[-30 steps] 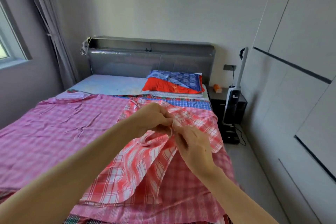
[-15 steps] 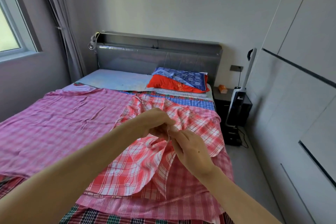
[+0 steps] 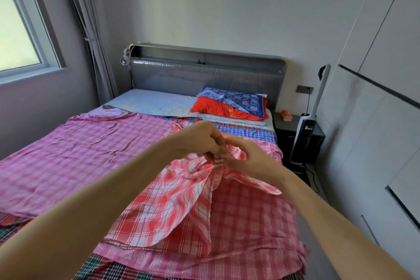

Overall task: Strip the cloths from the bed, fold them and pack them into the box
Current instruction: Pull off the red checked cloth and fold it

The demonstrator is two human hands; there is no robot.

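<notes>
A red-and-white checked cloth (image 3: pixel 168 207) hangs bunched from both my hands above the bed. My left hand (image 3: pixel 200 141) pinches its gathered top edge, and my right hand (image 3: pixel 247 161) grips the same bunch from the right. Its lower part drapes onto a pink checked cloth (image 3: pixel 75 157) that is spread over most of the bed. A blue checked cloth (image 3: pixel 247 132) shows beyond my hands, and a dark green checked cloth (image 3: pixel 109 270) peeks out at the near edge. No box is in view.
A red pillow (image 3: pixel 222 111) and a blue flowered one (image 3: pixel 241 100) lie by the grey headboard (image 3: pixel 204 70). An upright vacuum cleaner (image 3: pixel 306 125) leans at the dark nightstand (image 3: pixel 286 125) on the right. Wardrobe doors (image 3: pixel 375 120) line the right wall; window and curtain stand left.
Both hands have lifted the gathered red-and-white cloth higher off the bed, so more of it hangs free. The camera has tilted up and back, showing more of the window and the bed's near edge.
</notes>
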